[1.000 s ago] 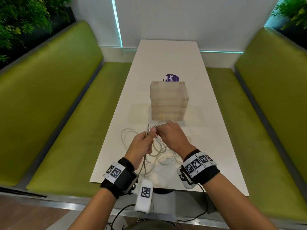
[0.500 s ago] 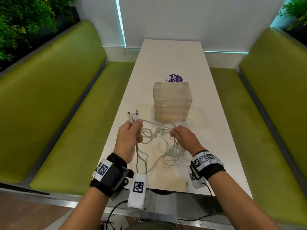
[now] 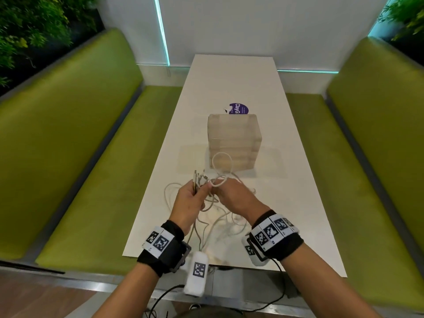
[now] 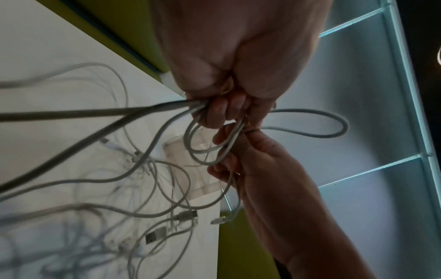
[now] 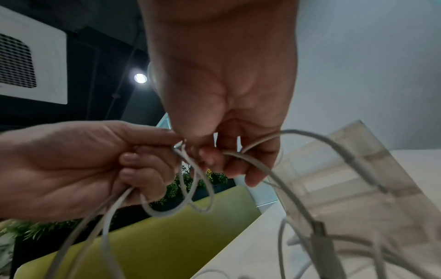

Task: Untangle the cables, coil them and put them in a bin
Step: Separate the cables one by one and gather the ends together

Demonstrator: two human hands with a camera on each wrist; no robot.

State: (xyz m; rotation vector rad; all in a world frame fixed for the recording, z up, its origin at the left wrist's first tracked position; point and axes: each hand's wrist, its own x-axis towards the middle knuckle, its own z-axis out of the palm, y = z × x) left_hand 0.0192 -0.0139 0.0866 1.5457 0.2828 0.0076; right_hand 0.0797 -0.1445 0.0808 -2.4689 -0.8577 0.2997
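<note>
On the left sits a green bench point(image 3: 68, 157). Next comes the white table point(image 3: 286, 180), and the cables point(image 3: 220, 221) lie in a loose heap on its near end.

The left hand point(image 3: 190, 203) is curled round a bunch of cable ends, and their plugs stick up past the fingers point(image 4: 224, 111). The right hand point(image 3: 234, 198) is right beside it and pinches a cable loop point(image 3: 221, 166) that stands up between the hands. Both hands are above the table, with the heap hanging down from them.

Just past the hands stands the clear bin point(image 3: 234, 138), with a purple sticker point(image 3: 238, 109) behind it. Far right is a second green bench point(image 3: 367, 157).

What could go wrong? I think a hard pull on the loop could make a tight knot. The dangling strands could also slide off the near edge and drag the rest down. Plugs could catch on other loops.

Counting: two hands, one bin, two benches, one table. The cables are too mixed up to count; at least four plugs show on the table in the left wrist view.
</note>
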